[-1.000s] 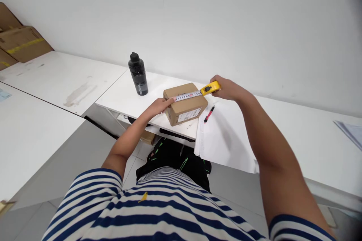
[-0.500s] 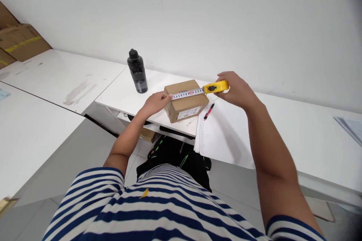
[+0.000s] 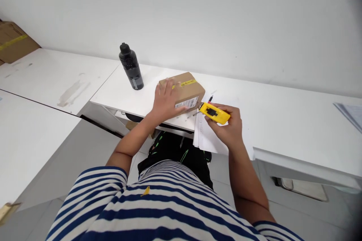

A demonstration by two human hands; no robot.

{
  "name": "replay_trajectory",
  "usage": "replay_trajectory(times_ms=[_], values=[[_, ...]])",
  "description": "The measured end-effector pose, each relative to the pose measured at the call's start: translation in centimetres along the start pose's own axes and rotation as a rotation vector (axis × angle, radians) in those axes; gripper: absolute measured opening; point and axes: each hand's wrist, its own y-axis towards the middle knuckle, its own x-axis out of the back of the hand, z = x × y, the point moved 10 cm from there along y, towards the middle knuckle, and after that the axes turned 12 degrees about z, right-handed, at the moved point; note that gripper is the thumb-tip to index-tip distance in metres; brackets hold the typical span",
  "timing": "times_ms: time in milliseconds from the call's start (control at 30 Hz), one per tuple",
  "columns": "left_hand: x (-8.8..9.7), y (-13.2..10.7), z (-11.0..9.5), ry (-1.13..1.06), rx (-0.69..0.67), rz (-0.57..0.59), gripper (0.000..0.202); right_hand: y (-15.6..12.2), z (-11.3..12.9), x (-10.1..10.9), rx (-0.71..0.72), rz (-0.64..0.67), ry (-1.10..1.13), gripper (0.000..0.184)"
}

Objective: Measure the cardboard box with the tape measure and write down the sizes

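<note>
Lowered beside the brown cardboard box [image 3: 193,89] (likely stiff, best side-gripped) is the yellow tape measure [image 3: 222,116], right hand [image 3: 232,127] clamped on, left hand [image 3: 166,101] outspread.

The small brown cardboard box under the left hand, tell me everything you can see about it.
The small brown cardboard box looks rectangular and closed, with a strip of yellow tape along its top and a white printed label on its near side, too small to read. The spread left hand covers its left part, hiding some of it. It appears to rest on the white table. A yellow, plastic-looking tape measure is close to its near right corner; whether they touch cannot be told.
</note>
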Motion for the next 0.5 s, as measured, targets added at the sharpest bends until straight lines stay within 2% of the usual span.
replay_trajectory(times_ms=[100,133,233,300,367,433,500], values=[[-1.1,-0.5,4.1,0.035,0.048,0.127,0.1,0.0,-1.7,1.1,-0.075,-0.078,0.061,0.051],[-1.0,-1.4,5.5,0.039,0.042,0.124,0.1,-0.1,-2.3,1.4,-0.091,-0.095,0.074,0.053],[-0.2,-5.4,10.0,0.041,0.068,0.019,0.101,-0.3,-4.3,1.8,-0.125,-0.133,0.1,0.06],[-0.6,-8.0,13.5,-0.013,0.158,0.005,0.104,-0.3,-5.8,1.2,-0.137,-0.1,0.133,0.065],[-1.7,-9.6,16.0,-0.095,0.246,0.034,0.103,0.2,-6.7,0.0,-0.128,-0.026,0.18,0.069],[-2.8,-10.0,17.2,-0.168,0.283,0.044,0.101,1.4,-6.4,-1.1,-0.085,0.021,0.201,0.071],[-3.5,-9.4,17.0,-0.213,0.262,0.022,0.098,3.4,-4.7,-2.2,-0.011,0.049,0.156,0.069]])
